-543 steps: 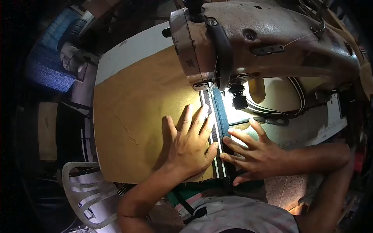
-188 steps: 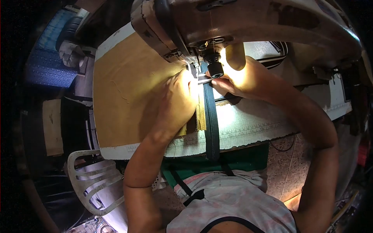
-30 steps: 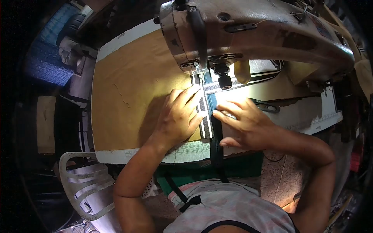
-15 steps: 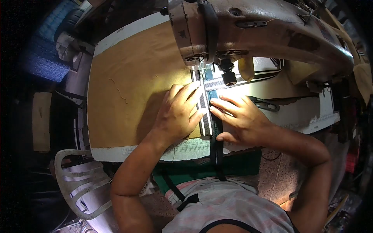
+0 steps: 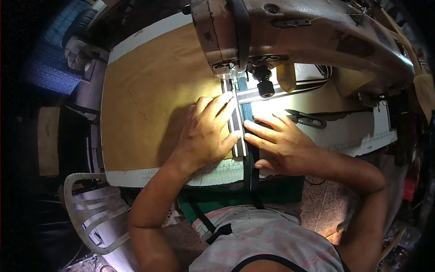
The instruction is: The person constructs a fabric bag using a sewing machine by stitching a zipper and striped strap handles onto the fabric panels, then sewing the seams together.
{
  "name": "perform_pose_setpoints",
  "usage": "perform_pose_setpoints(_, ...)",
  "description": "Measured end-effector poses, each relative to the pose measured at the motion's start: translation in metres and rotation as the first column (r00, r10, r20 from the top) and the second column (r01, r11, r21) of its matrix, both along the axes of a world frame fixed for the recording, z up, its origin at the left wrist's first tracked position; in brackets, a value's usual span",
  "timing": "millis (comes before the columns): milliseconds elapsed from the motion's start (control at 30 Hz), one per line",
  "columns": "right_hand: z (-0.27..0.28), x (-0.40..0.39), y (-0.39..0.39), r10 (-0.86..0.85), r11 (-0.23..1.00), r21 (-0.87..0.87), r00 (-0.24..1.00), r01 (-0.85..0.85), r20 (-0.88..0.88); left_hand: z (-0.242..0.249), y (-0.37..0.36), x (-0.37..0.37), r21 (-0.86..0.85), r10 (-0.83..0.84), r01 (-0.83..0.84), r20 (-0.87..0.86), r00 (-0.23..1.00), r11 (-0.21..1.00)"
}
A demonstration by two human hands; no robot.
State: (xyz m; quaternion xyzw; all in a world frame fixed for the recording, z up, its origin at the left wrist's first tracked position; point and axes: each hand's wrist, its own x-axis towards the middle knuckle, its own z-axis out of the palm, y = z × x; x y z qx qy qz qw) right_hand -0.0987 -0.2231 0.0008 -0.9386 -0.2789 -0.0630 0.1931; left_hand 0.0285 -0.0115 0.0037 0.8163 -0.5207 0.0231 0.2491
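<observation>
A strip of black webbing with white stripes (image 5: 239, 147) runs under the head of a sewing machine (image 5: 312, 38), along the edge of brown sheet material (image 5: 136, 81). My left hand (image 5: 206, 131) lies on the sheet, fingertips and thumb pressing on the striped webbing. Beside the webbing, a dark zipper-like tape (image 5: 250, 172) hangs over the front edge. My right hand (image 5: 285, 143) rests with fingers spread, its fingertips touching this tape. Both hands lie flat and open. The needle area is partly hidden by glare.
Black-handled thread snips (image 5: 308, 119) lie right of my right hand. More striped webbing (image 5: 290, 90) loops under the machine arm. A white worktop with ruler markings (image 5: 217, 174) borders the sheet. At lower left stands a pale plastic chair (image 5: 90, 217).
The view has shifted slightly. My right hand's fingers are a little more spread and its thumb sits slightly lower. My left hand keeps its place on the webbing.
</observation>
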Motion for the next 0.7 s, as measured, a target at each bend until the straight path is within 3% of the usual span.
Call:
perform_pose_setpoints(367, 0.001, -0.049, 0.024, -0.038, 0.999, 0.015, 0.999, 0.038, -0.031, 0.000, 0.004, -0.002, 0.110, 0.006, -0.009, 0.030, 1.000, 0.994)
perform_pose_setpoints(700, -0.013, -0.065, 0.032, -0.086, 0.996, 0.031, 0.996, 0.085, 0.026, -0.002, 0.006, 0.000, 0.102, -0.023, 0.024, -0.020, 1.000, 0.995)
